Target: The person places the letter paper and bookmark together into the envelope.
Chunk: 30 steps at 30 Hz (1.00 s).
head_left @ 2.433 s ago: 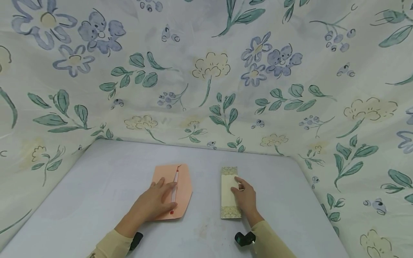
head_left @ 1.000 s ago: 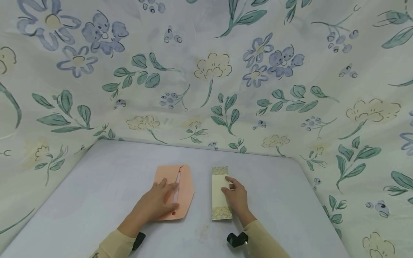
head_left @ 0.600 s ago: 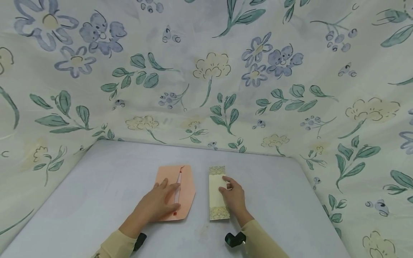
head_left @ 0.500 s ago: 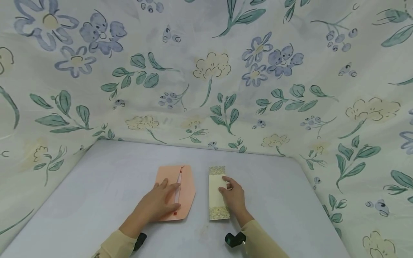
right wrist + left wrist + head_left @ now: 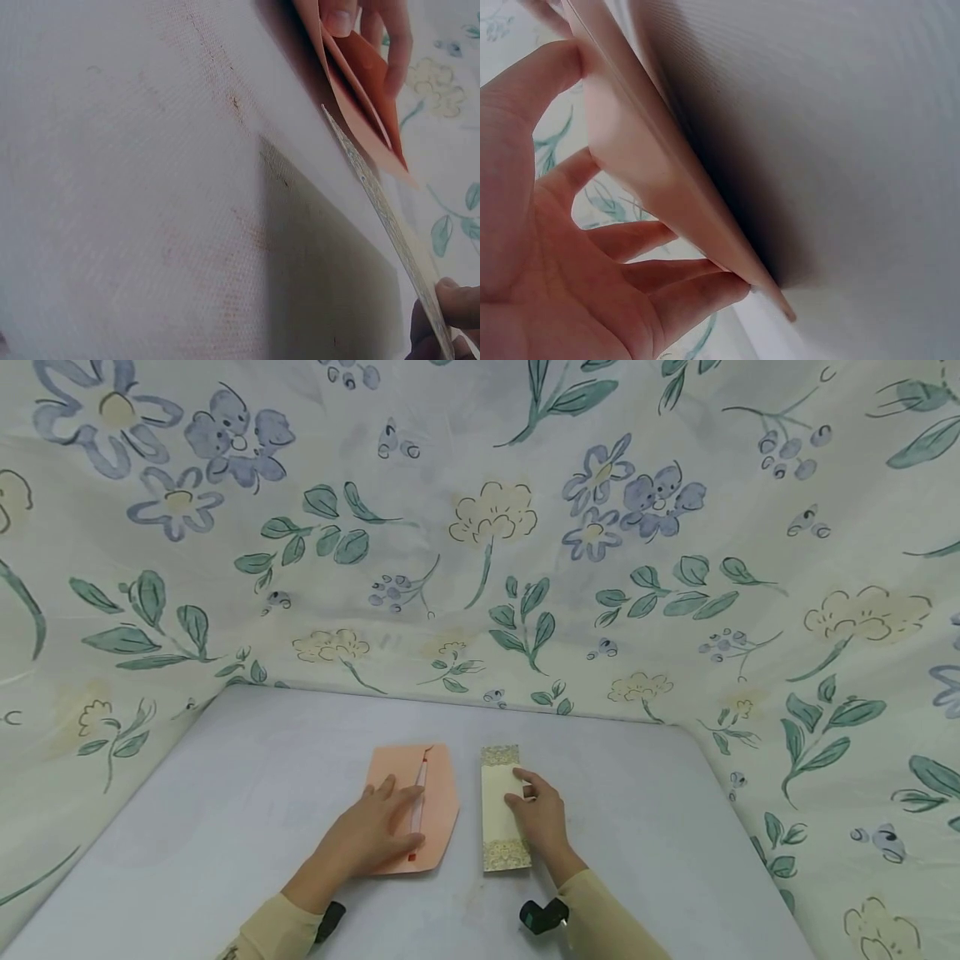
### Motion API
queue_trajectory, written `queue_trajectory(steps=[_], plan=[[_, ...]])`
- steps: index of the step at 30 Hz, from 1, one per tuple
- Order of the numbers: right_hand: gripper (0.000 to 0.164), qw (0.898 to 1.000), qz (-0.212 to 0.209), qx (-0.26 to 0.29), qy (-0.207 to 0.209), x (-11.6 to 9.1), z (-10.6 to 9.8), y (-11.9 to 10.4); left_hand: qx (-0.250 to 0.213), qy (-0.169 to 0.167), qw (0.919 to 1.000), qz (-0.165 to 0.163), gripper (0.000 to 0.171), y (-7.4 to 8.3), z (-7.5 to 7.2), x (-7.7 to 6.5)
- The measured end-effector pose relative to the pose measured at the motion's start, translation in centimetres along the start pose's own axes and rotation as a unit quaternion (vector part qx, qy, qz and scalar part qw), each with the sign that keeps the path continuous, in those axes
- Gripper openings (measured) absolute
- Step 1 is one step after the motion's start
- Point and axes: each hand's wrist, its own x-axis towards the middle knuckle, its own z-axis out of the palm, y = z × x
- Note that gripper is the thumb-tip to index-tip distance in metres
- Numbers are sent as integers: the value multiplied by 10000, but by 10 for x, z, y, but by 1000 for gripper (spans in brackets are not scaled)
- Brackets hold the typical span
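A peach-coloured envelope lies on the table, with a narrow white gap and red spots down its length. My left hand rests on it with fingers spread, thumb and forefinger close to that gap. The left wrist view shows those fingers touching the envelope's face. To the right, my right hand pinches a cream card with patterned bands at both ends. In the right wrist view the card stands off the table, casting a shadow, and the envelope's layers gape apart near its edge.
The white table runs back to a flower-patterned cloth behind and at both sides. A black wrist device sits at the right wrist, and another at the left wrist.
My right hand has brought the card leftward, closer to the envelope. The envelope and my left hand have shifted slightly to the right.
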Motion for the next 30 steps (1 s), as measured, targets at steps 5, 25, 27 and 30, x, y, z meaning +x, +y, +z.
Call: queue_trajectory(steps=[5, 25, 27, 30], plan=[[45, 10000, -33, 36, -70, -1, -1, -2, 18, 10, 10000, -4, 74, 1, 1, 1], [45, 9999, 31, 57, -92, -4, 4, -10, -31, 92, 9999, 64, 73, 5, 3, 0], [45, 9999, 21, 59, -88, -5, 5, -10, -26, 115, 9999, 90, 72, 5, 3, 0], [45, 9999, 22, 59, -97, -4, 7, -11, -15, 120, 9999, 89, 72, 5, 4, 1]])
